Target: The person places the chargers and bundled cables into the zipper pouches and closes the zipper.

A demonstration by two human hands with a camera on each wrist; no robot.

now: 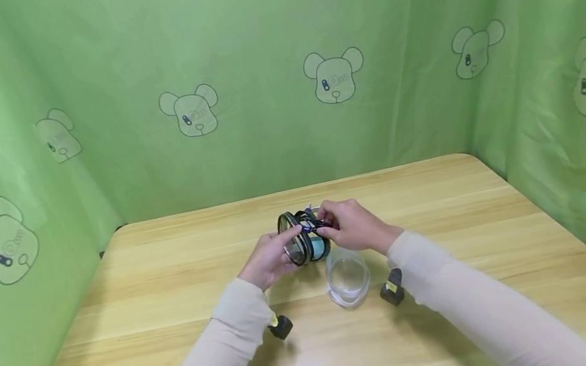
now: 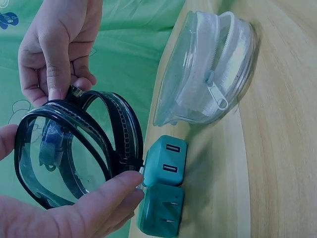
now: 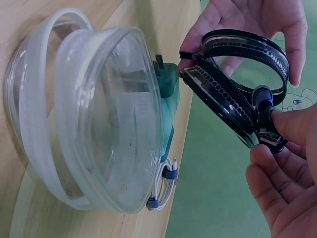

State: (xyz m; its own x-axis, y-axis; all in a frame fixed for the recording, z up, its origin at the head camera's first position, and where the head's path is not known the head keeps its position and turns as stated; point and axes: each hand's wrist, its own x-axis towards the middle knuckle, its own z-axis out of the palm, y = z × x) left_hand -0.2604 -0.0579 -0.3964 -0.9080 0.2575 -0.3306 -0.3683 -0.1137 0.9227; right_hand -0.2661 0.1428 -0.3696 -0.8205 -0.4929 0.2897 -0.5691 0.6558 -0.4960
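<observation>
A clear round pouch with black zipper trim (image 2: 64,198) is held up by my left hand (image 1: 273,255), thumb on one side and fingers on the other. Its zipper gapes open. At the pouch's mouth my right hand (image 1: 352,223) pinches a bundled black cable (image 3: 267,121), whose metal USB plug and blue tie show in the right wrist view. Part of the bundle is hidden behind my fingers. On the table nearby stands a second clear pouch with white trim (image 1: 348,278).
Two teal charger blocks, one with USB ports (image 2: 171,163) and one with prongs (image 2: 161,210), sit beside the white-trimmed pouch. A coiled white cable (image 3: 163,186) with blue ties lies close to them. Green curtains (image 1: 275,147) surround the wooden table (image 1: 165,258).
</observation>
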